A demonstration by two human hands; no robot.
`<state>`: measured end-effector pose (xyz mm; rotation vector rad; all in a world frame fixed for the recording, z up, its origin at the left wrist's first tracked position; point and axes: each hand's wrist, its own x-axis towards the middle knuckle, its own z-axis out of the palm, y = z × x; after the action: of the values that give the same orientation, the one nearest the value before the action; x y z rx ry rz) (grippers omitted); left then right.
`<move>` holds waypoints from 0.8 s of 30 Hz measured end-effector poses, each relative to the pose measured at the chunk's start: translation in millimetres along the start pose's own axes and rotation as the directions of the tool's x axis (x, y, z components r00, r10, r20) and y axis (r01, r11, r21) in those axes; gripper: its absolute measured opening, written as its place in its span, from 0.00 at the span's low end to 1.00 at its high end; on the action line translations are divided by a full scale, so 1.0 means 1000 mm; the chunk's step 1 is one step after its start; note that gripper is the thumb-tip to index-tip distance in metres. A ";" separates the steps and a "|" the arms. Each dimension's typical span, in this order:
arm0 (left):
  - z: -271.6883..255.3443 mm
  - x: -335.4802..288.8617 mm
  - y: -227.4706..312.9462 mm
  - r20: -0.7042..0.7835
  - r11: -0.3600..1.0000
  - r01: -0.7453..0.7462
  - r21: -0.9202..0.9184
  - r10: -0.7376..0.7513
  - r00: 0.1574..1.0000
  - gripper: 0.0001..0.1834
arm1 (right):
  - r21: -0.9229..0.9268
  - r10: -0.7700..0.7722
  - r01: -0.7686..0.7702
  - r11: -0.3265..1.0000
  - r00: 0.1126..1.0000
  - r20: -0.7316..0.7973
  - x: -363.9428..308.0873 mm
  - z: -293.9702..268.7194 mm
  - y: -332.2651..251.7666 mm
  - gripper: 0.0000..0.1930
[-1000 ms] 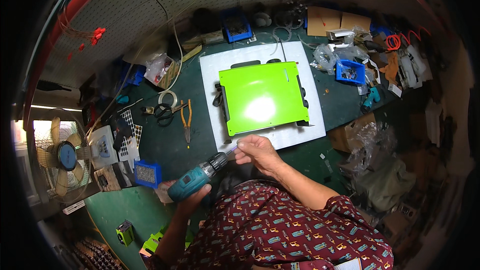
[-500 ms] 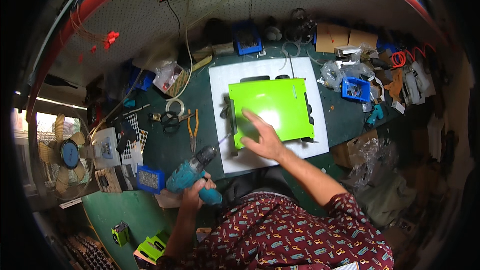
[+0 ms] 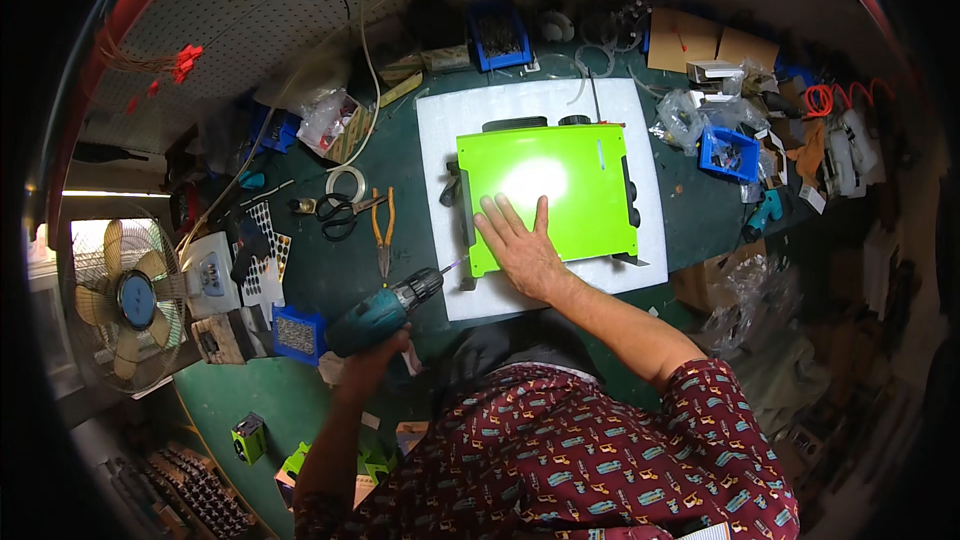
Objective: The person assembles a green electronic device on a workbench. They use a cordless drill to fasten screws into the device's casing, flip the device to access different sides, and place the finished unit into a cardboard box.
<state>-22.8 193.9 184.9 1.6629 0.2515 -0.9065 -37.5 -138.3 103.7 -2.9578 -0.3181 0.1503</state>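
Observation:
A bright green metal case with black end parts lies on a white foam sheet. My right hand rests flat on the case's near left part, fingers spread. My left hand is wrapped around the handle of a teal and black cordless drill, partly hidden under the drill's body. The drill lies level, its bit pointing at the near left corner of the case. Whether the bit touches the case or a screw there, I cannot tell.
Orange-handled pliers, black scissors and a roll of tape lie left of the foam. A blue bin of small screws stands beside the drill. Another blue bin and a second teal drill are at the right.
The drill has swung to a more level pose, its bit now near the case's corner. My right hand has settled flat on the case. The whole view has shifted slightly.

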 end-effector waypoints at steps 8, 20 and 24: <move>-0.023 0.030 0.005 0.098 0.921 -0.201 0.333 0.178 0.979 0.17 | 0.024 -0.011 0.012 1.000 0.999 -0.037 -0.005 0.009 -0.002 0.36; -0.027 0.041 0.038 0.151 0.867 -0.077 0.493 0.002 0.989 0.19 | 0.046 0.004 0.001 0.999 0.995 -0.097 -0.009 0.018 -0.005 0.35; -0.021 0.043 0.064 0.312 0.721 -0.375 0.583 0.227 0.923 0.17 | 0.071 0.009 -0.001 0.997 0.993 -0.119 -0.010 0.019 -0.005 0.34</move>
<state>53.7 180.7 203.6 2.1144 -0.5403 -0.9671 -50.7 -132.8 86.6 -2.8821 -0.2832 -0.0145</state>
